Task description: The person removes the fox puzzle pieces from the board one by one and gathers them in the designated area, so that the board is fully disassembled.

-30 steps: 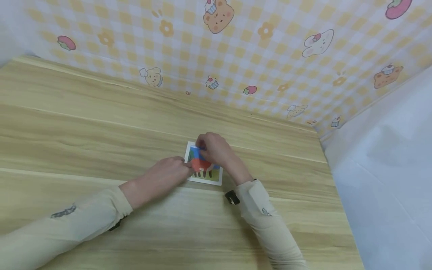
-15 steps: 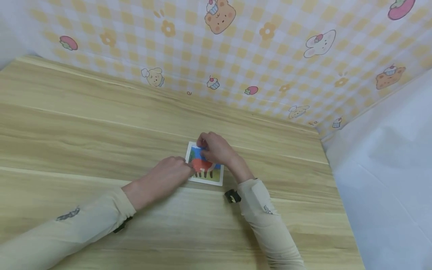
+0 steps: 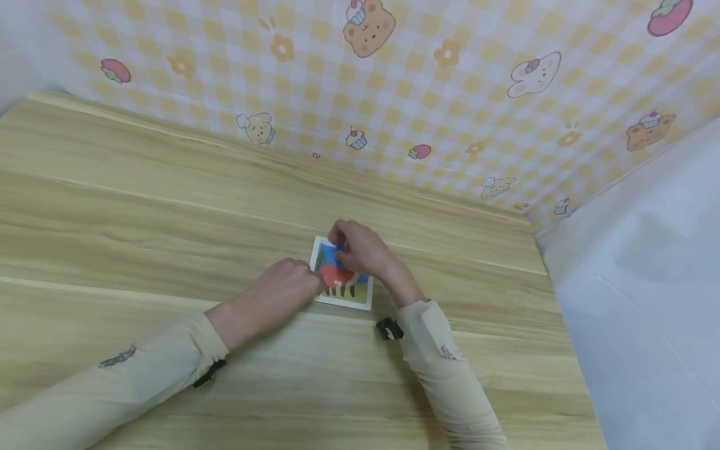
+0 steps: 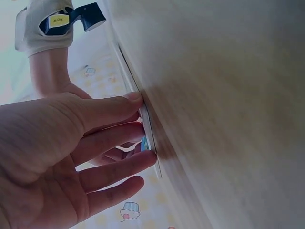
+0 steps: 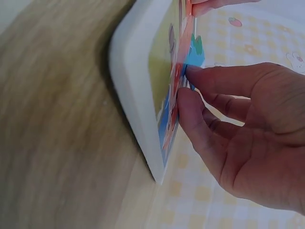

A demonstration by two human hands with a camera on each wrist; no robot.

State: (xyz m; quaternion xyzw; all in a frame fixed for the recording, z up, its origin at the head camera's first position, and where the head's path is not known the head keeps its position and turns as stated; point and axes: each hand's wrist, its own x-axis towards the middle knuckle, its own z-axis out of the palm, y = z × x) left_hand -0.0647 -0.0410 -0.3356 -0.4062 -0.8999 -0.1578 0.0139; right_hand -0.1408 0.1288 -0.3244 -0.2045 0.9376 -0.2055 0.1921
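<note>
A small white-bordered picture puzzle board (image 3: 360,300) lies on the table, showing a red four-legged animal against blue and green. My left hand (image 3: 281,290) rests at its left side, fingertips touching the board and overlapping the animal's left end. In the left wrist view the left thumb and fingers (image 4: 112,164) reach the board with little bend. My right hand (image 3: 365,250) is over the board's upper right. In the right wrist view its thumb and finger pinch a thin blue-and-green puzzle piece (image 5: 196,52), tilted up from the picture. The pinched edge is partly hidden by the fingertips.
The wood-grain table (image 3: 140,206) spreads around the board. Behind it rises a yellow-checked cloth (image 3: 315,81) printed with cartoon animals, and a white sheet (image 3: 635,281) covers the right side. A black wrist camera (image 3: 389,328) sits by the right sleeve.
Both hands stay at the same places on the board, with only slight finger movement. The whole head view shifts a little to the right.
</note>
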